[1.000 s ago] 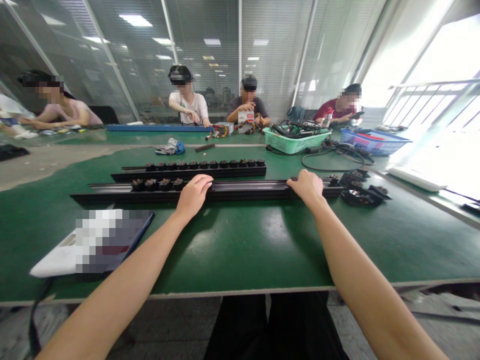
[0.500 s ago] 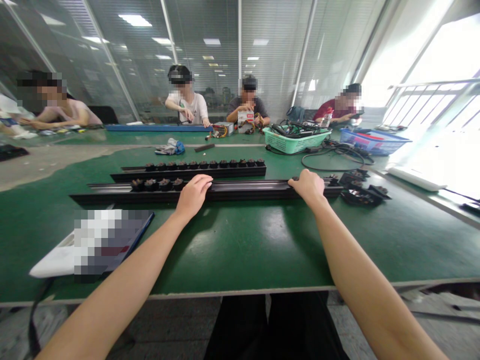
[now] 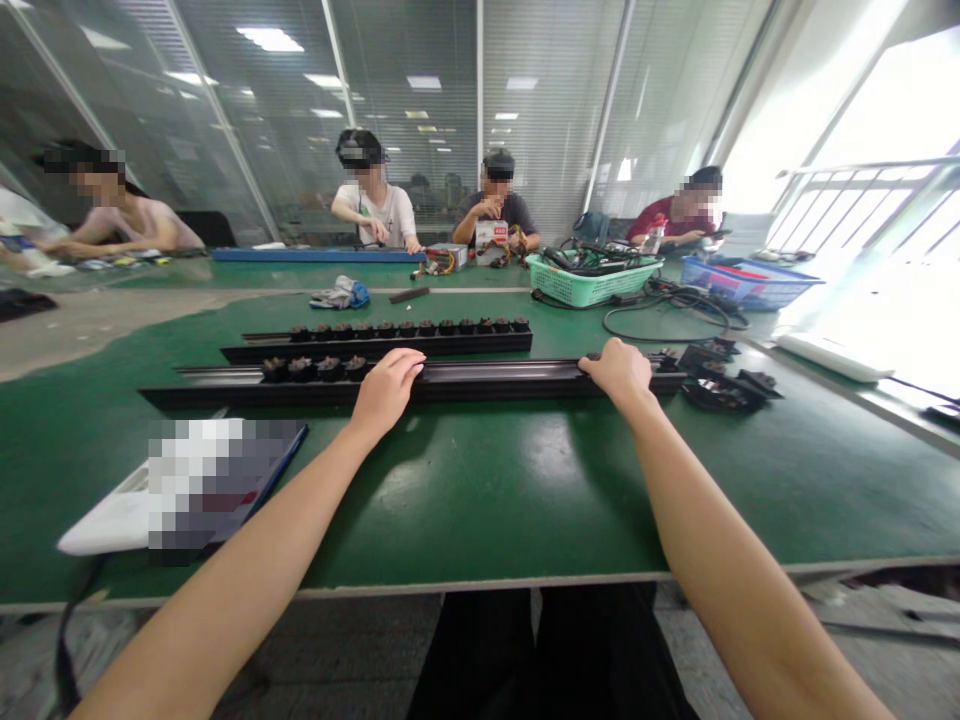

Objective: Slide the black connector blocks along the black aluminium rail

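A long black rail with an open channel lies crosswise on the green table in front of me. Several round black parts sit in its channel left of my hands. My left hand is closed over the rail just right of those parts; its fingers hide what lies beneath. Farther right, my right hand grips the rail with the thumb pointing left. A small dark bit shows by its fingertips, too hidden to name. Loose black parts lie past the rail's right end.
Behind stands a second black rail with a row of round parts. A green basket of cables, a blue basket and a grey-blue glove are farther back. A white device lies front left. Several people sit across the table.
My right hand has shifted very slightly to the right. The left hand and the rails look the same. Across the table, a person has raised a hand toward the face.
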### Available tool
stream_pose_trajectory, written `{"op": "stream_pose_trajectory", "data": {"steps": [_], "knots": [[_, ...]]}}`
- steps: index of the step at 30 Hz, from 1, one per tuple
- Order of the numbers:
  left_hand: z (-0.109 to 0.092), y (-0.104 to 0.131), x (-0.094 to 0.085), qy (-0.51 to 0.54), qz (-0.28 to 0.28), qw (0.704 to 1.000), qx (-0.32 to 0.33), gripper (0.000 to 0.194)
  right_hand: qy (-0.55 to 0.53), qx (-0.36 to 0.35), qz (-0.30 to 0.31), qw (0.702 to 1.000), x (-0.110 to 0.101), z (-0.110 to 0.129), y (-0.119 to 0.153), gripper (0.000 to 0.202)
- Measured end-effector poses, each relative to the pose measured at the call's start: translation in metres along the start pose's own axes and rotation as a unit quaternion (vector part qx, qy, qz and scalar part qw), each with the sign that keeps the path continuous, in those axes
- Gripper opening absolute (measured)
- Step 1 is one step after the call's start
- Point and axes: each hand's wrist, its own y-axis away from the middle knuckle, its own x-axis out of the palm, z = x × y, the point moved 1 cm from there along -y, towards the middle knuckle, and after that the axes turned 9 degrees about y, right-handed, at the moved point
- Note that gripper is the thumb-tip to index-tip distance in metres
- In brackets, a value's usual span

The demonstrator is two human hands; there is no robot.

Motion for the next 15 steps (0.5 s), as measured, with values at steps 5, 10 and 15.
{"op": "stream_pose_trajectory", "data": {"steps": [5,10,15], "knots": [[0.0012,0.0003,0.0004,-0.002,-0.002,1.000,0.002,0.030,0.001,0.003,0.001,1.000,0.0001,-0.0011,-0.0008,0.043],[0.0008,0.0002,-0.0001,-0.003,-0.002,1.000,0.004,0.030,-0.004,0.011,0.003,1.000,0.0009,-0.0031,-0.0027,0.044],[0.0001,-0.0002,-0.0004,-0.004,0.000,1.000,0.001,0.030,-0.011,0.021,0.008,1.000,0.0019,-0.0064,-0.0056,0.043]]}}
